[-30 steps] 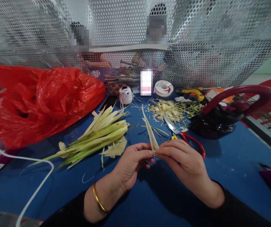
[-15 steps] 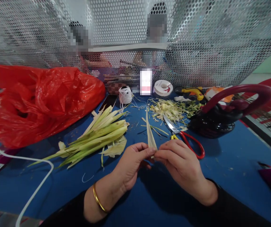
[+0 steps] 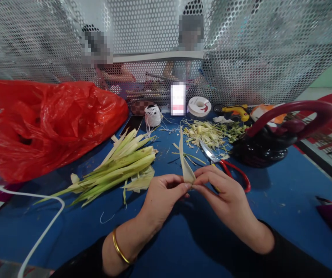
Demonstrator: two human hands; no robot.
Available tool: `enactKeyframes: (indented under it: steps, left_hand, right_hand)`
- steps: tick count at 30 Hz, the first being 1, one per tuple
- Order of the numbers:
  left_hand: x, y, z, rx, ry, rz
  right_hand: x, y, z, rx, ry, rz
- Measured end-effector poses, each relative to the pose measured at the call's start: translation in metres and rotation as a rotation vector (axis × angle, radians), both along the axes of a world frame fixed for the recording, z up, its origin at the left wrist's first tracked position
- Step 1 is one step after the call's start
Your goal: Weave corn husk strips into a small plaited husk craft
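Gold: a bangle (image 3: 118,250) on the left wrist. Just beyond, pinches the base of a pale husk (image 3: 186,172) between left hand (image 3: 164,199) and right hand (image 3: 226,202), both narrowed to a fingertip grip, with its tip aimed away over the blue table (image 3: 290,208). Step in hand: probably folding or gathering that base; calls next for a steady hold and small fingertip moves. Farther out: leaf pile (image 3: 119,168) at left, scissors (image 3: 223,163) at right, then scraps (image 3: 205,134), with string (image 3: 153,116) and spool (image 3: 199,107) at the back.
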State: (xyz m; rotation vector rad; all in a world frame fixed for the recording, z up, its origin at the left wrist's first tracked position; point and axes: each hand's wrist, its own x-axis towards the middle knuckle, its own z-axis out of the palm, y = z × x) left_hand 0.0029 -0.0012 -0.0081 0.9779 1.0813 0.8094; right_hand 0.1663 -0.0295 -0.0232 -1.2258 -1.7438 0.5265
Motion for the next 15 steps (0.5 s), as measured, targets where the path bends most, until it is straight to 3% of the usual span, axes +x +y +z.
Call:
enactKeyframes:
  steps: [7, 15]
  left_hand:
    - [-0.0011, 0.0032, -0.0014, 0.079, 0.021, -0.042]
    - [-0.0006, 0.0004, 0.0006, 0.106, -0.003, -0.098]
  right_hand:
    - [-0.0029, 0.0017, -0.0025, -0.244, 0.209, -0.025]
    - [-0.0045, 0.0027, -0.0017, -0.275, 0.236, -0.111]
